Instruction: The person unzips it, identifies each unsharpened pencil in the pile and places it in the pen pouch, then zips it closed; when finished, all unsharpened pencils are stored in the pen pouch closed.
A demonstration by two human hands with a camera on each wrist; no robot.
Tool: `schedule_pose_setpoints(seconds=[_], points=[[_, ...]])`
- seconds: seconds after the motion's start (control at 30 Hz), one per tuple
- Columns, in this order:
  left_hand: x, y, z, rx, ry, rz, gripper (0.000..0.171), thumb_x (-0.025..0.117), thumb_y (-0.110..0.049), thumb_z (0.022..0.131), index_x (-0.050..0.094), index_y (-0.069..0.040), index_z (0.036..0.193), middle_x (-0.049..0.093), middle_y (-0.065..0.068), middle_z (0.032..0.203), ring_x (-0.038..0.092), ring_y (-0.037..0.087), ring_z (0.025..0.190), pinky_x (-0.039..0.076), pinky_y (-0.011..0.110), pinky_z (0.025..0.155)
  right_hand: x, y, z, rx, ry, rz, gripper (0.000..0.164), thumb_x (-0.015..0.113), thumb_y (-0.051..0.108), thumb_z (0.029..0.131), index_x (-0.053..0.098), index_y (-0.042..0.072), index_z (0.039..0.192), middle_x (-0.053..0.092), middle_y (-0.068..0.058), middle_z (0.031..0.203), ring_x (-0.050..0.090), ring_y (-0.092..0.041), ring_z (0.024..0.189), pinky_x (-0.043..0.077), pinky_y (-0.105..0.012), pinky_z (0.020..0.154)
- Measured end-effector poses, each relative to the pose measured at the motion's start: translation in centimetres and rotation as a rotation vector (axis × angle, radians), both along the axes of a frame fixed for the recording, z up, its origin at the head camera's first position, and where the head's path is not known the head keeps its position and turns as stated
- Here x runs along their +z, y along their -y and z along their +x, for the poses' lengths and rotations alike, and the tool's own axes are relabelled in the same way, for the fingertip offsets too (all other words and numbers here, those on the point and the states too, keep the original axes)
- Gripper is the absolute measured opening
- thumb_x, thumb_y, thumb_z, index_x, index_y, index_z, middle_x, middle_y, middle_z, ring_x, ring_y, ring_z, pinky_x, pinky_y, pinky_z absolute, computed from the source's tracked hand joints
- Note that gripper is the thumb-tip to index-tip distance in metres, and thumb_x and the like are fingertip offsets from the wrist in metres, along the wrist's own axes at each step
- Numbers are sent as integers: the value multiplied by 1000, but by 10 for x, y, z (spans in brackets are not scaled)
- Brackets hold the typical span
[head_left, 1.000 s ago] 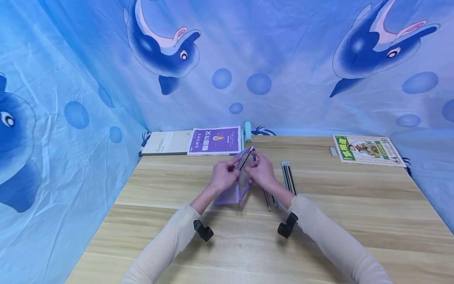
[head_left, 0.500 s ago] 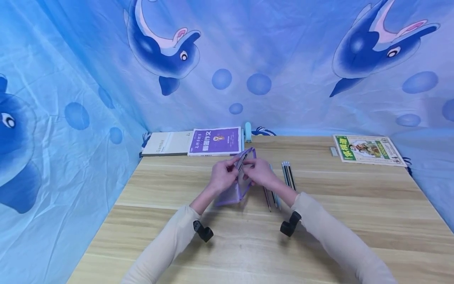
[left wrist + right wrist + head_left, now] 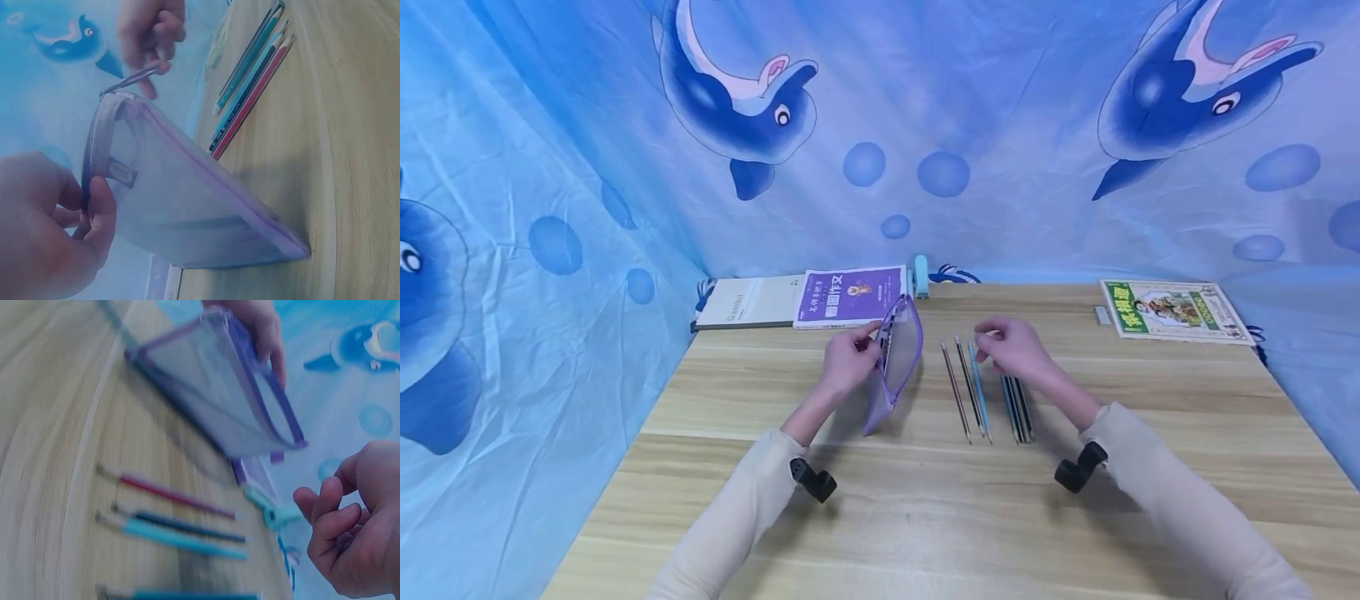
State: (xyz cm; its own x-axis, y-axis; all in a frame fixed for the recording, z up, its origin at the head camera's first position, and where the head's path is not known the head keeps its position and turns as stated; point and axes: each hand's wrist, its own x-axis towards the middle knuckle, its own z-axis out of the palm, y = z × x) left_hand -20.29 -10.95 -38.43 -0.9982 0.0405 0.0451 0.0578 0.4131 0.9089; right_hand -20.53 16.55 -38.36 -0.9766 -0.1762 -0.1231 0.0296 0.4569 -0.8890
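Note:
A purple mesh zipper pouch (image 3: 904,350) stands tilted on the table with its mouth spread. My left hand (image 3: 850,358) pinches its upper edge between thumb and fingers, as the left wrist view also shows. Through the mesh, a dark slender shape (image 3: 206,222) shows low inside the pouch. My right hand (image 3: 1017,348) hovers right of the pouch, fingers loosely bent and holding nothing. Below it lie a red pencil (image 3: 178,496), a dark pencil (image 3: 187,526) and a light-blue pencil (image 3: 184,539), side by side. Several more pencils (image 3: 1018,410) lie together just right of these.
At the back left are a pale book (image 3: 752,300) and a purple book (image 3: 852,296), with a light-blue stapler-like object (image 3: 921,277) beside them. A green illustrated booklet (image 3: 1176,312) and a small grey block (image 3: 1102,315) lie at the back right of the wooden table (image 3: 910,517).
My right hand has left the pouch's mouth and moved right, over the pencils. The slim dark stick at the mouth is no longer at its fingers. My left hand has shifted left, turning the pouch.

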Motion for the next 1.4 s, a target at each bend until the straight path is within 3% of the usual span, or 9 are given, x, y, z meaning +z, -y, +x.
schedule_pose_setpoints(seconds=[0.27, 0.6, 0.93, 1.23, 1.4], points=[[-1, -5, 3, -86, -30, -25, 49, 56, 8, 87, 59, -1, 135, 62, 12, 78, 60, 18, 58, 61, 42, 57, -17, -33, -3, 77, -30, 196, 37, 53, 6, 96, 55, -16, 126, 69, -20, 86, 65, -32, 62, 49, -28, 46], [-8, -13, 4, -118, -49, -29, 50, 56, 9, 86, 59, 0, 135, 62, 11, 77, 60, 17, 56, 60, 34, 52, -28, -44, -1, 87, -8, 237, 29, 59, -3, 89, 61, -15, 116, 64, -12, 62, 62, -18, 48, 53, -27, 44], [-13, -18, 6, -121, -29, -17, 50, 57, 9, 86, 58, 2, 136, 62, 12, 79, 60, 17, 54, 61, 37, 54, -35, -46, 2, 92, -2, 291, 25, 60, -2, 89, 61, -14, 111, 60, -6, 53, 60, -17, 44, 48, -25, 40], [-14, -20, 5, -122, -16, -18, 50, 57, 8, 87, 58, 1, 136, 62, 12, 80, 60, 17, 54, 61, 42, 57, -30, -37, 4, 90, 13, 348, 30, 60, -3, 89, 58, -15, 116, 62, -12, 59, 64, -22, 47, 53, -27, 41], [-12, -20, 6, -118, -18, -26, 50, 56, 8, 87, 59, 0, 135, 63, 12, 79, 61, 16, 54, 61, 38, 55, -30, -30, 4, 110, 28, 382, 29, 58, -7, 88, 57, -15, 115, 64, -12, 63, 64, -22, 49, 52, -27, 42]])
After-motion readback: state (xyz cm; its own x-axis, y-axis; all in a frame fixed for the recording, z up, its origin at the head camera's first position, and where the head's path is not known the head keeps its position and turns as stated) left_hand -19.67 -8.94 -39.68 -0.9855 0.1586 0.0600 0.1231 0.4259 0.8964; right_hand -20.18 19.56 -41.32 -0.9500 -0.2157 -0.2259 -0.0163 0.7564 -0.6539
